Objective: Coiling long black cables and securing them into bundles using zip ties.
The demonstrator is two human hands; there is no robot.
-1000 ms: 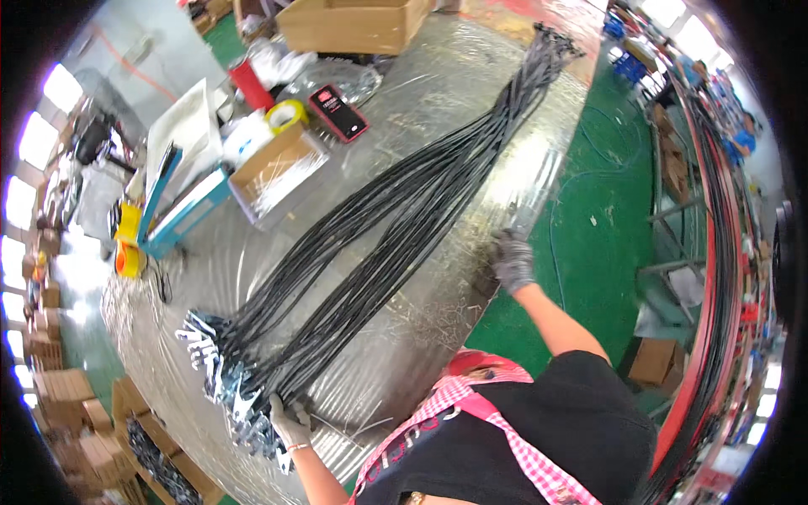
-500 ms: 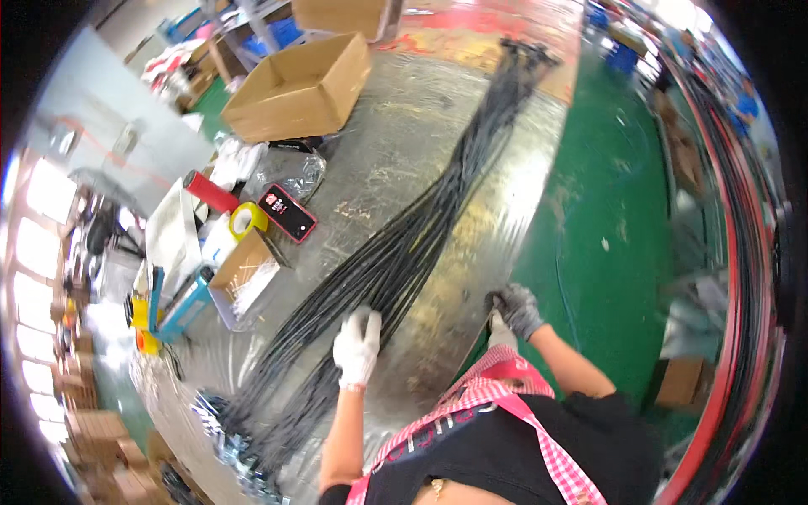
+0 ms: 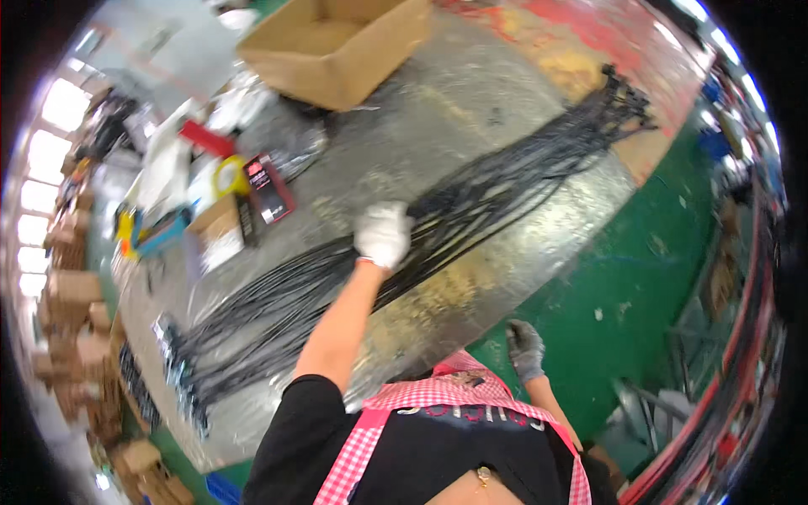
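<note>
Head view: a big bunch of long black cables (image 3: 454, 210) lies across the worktop (image 3: 497, 101), from the near left up to the far right. The left grip (image 3: 383, 236), in a white glove, is on the middle of the bunch. It looks curled, but the blur makes it hard to tell if it has hold of any. The right grip (image 3: 526, 347), in a grey glove, is past the worktop's near edge, over the green floor (image 3: 606, 311); how open it is cannot be told. The cables are spread loose, so a tug on just a few could make a tangle. A hard pull to the right could slide some off the edge, as only one grip is there.
</note>
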